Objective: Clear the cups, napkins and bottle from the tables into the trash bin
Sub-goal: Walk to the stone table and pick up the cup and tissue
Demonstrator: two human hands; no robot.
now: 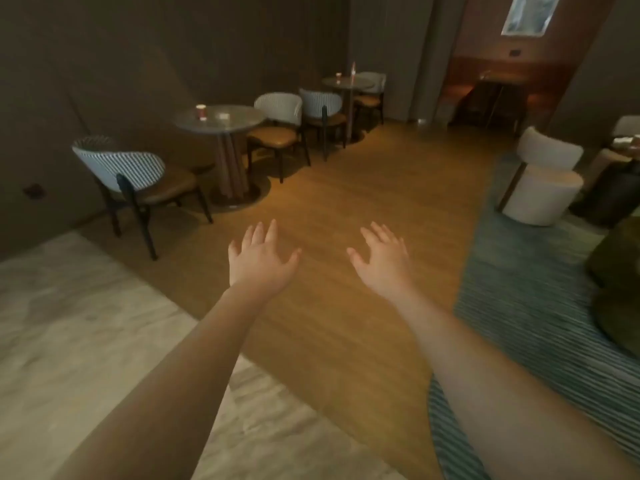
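My left hand (260, 259) and my right hand (381, 259) are stretched out over the wooden floor, palms down, fingers spread, holding nothing. Ahead on the left stands a round grey table (239, 123). A red cup with a white lid (201, 112) stands on it, with a pale napkin (222, 116) lying beside the cup. Farther back is a second round table (341, 85) carrying a small cup (338, 76) and a slim upright bottle (353, 69). No trash bin is in view.
Striped-back chairs (121, 168) (278, 109) (320, 102) stand around the tables. A white armchair (543, 174) and a dark low table (620, 188) sit on a blue striped rug (526, 306) at the right. Pale marble floor (69, 323) lies at the left.
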